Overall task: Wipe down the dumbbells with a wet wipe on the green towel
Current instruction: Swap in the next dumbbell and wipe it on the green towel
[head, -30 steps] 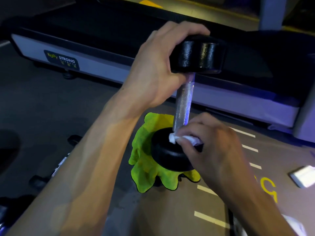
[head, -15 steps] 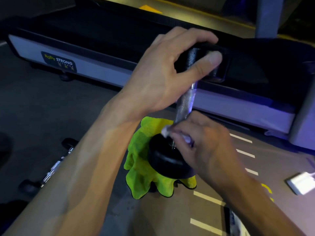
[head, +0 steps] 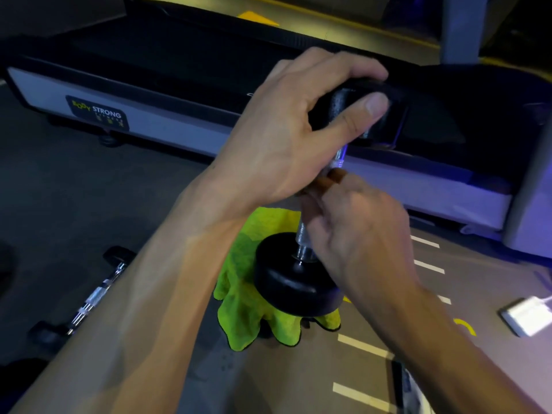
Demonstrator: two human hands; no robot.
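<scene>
So the dumbbell (head: pixel 301 273) was stood up on end, bottom weight sitting right on the green towel (head: pixel 242 309), which was bunched up on the floor; the left hand (head: pixel 286 138) was clamped over the top weight, thumb across the front, keeping it upright; the right hand (head: pixel 355 231) was curled around the chrome handle about midway up, fingers wrapped round it. Couldn't actually see the wet wipe, the hand covered that spot. A second dumbbell (head: pixel 89 297) lay flat on the floor off to the left; a treadmill (head: pixel 167 115) ran across the back; a white packet (head: pixel 528 318) sat on the floor at right.
</scene>
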